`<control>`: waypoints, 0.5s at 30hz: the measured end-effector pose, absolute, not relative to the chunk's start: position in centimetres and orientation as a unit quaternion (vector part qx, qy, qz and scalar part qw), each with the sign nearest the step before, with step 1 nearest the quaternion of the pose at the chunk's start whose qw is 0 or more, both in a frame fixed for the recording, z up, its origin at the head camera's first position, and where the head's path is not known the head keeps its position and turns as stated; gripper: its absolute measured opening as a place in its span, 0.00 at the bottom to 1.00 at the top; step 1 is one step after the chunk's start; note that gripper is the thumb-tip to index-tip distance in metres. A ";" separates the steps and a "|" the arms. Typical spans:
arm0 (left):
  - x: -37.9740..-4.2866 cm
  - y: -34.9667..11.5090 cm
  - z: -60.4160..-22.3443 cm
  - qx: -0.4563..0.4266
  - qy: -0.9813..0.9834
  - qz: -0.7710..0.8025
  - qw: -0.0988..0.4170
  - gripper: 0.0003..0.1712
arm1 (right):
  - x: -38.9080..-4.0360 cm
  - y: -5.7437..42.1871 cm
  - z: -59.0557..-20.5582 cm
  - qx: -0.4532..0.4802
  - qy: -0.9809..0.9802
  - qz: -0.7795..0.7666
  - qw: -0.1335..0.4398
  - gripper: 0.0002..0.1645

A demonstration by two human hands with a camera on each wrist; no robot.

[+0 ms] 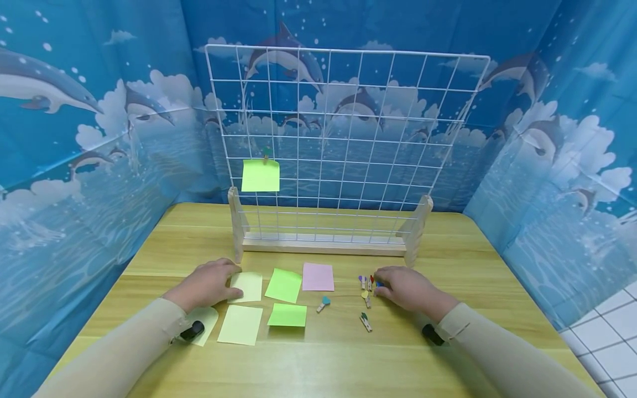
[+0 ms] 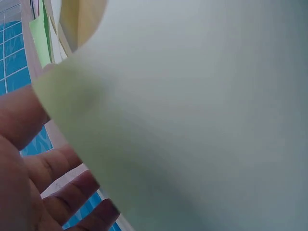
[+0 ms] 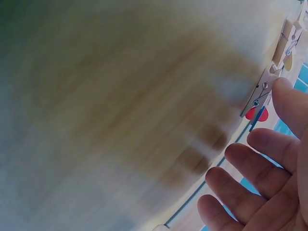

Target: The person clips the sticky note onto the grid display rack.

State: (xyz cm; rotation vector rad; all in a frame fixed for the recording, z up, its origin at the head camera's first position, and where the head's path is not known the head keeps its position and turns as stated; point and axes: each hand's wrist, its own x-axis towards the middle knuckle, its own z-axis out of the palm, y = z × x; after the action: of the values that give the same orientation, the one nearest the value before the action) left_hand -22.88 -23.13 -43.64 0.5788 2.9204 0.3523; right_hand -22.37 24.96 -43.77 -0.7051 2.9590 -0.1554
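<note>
My left hand (image 1: 210, 283) rests at the left edge of a pale yellow sticky note (image 1: 251, 286), thumb overlapping its lower left corner. In the left wrist view its fingers (image 2: 72, 197) are loosely spread, and a pale sheet (image 2: 202, 106) fills most of the picture. My right hand (image 1: 410, 288) lies beside a cluster of small wooden clothespins, fingers relaxed and thumb tip at one clothespin (image 3: 260, 91). Purple (image 1: 362, 279), yellow (image 1: 365, 295) and red (image 3: 251, 113) heart tops show there; a blue one (image 1: 380, 284) is partly hidden by the fingers.
A white wire grid (image 1: 323, 137) stands on wooden feet behind, a green note (image 1: 261, 176) clipped to it. Other notes, green (image 1: 283, 285), pink (image 1: 318, 277) and pale yellow (image 1: 240, 325), lie on the table. Clothespins with teal (image 1: 325, 300) and green (image 1: 364, 316) tops lie apart.
</note>
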 end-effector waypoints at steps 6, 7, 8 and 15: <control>-23.1 -23.2 -44.0 0.193 0.973 0.110 0.066 0.38 | -22.4 24.9 -43.7 -0.236 0.969 -0.055 0.043 0.24; -23.1 -23.2 -44.0 0.193 0.973 0.110 0.066 0.38 | -22.4 24.9 -43.7 -0.237 0.969 -0.056 0.042 0.22; -23.1 -23.2 -44.0 0.192 0.973 0.111 0.066 0.38 | -22.4 24.9 -43.7 -0.237 0.969 -0.058 0.041 0.21; -23.1 -23.0 -44.1 0.187 0.973 0.118 0.063 0.36 | -22.5 24.8 -43.9 -0.228 0.970 -0.068 0.041 0.15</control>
State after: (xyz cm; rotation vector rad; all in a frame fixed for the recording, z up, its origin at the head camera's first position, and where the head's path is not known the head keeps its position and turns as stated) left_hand -23.14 -23.01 -44.07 0.5635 2.9408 0.3551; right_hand -22.46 24.77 -43.87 -0.6974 2.9717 -0.2087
